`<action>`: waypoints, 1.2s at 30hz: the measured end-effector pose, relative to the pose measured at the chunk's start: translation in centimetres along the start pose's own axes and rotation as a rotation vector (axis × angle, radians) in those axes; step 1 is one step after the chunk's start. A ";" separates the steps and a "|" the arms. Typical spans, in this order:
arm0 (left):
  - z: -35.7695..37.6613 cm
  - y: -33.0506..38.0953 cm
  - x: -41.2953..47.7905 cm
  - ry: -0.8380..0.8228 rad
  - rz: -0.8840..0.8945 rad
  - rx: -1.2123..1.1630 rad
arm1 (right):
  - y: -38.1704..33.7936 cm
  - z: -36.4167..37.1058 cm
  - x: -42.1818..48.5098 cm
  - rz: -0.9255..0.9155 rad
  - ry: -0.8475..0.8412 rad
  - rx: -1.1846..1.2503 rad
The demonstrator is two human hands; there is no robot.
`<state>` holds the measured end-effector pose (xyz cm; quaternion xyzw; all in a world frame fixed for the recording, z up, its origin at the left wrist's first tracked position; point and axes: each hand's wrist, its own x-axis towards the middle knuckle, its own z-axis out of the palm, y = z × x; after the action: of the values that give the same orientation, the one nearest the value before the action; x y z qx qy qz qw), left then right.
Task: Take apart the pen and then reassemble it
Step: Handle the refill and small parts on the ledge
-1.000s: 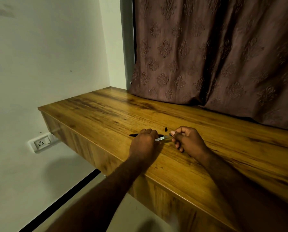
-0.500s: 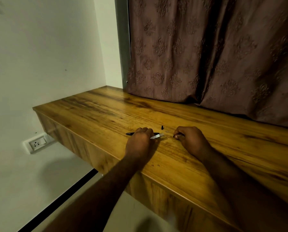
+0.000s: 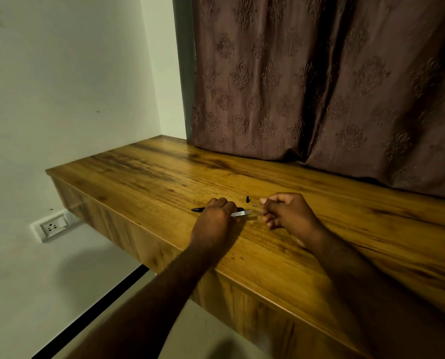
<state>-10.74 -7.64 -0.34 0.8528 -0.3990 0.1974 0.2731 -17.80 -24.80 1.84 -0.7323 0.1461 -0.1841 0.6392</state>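
Evidently mid-disassembly: left hand (image 3: 215, 214) grips the pen (image 3: 241, 213) down against the wooden desk (image 3: 164, 177), a small black piece (image 3: 247, 199) already lies loose just beyond, right hand (image 3: 286, 213) curled, whether round a part cannot be told; reassembly all remains.

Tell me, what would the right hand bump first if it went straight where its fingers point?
Probably the silver end of the pen, poking out of the left hand. The curled fingers of the right hand point left toward it across a gap; depth is unclear.
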 end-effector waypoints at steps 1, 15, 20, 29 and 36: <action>0.0 0.0 0.0 0.004 0.011 0.008 | 0.1 0.5 -0.3 0.042 -0.047 0.023; -0.4 0.3 0.3 0.116 0.144 0.170 | 0.2 3.3 -0.9 0.236 -0.103 0.372; -0.8 0.8 0.3 0.098 0.170 0.176 | 0.1 3.5 -1.1 0.262 -0.112 0.428; -0.6 0.4 0.2 0.117 0.141 0.166 | 0.0 3.2 -1.0 0.272 -0.120 0.422; -0.3 0.1 0.2 0.144 0.136 0.128 | -0.3 3.1 -1.3 0.277 -0.143 0.429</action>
<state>-10.71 -7.60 0.08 0.8232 -0.4218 0.3011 0.2320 -17.54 -21.44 1.67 -0.5644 0.1572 -0.0694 0.8074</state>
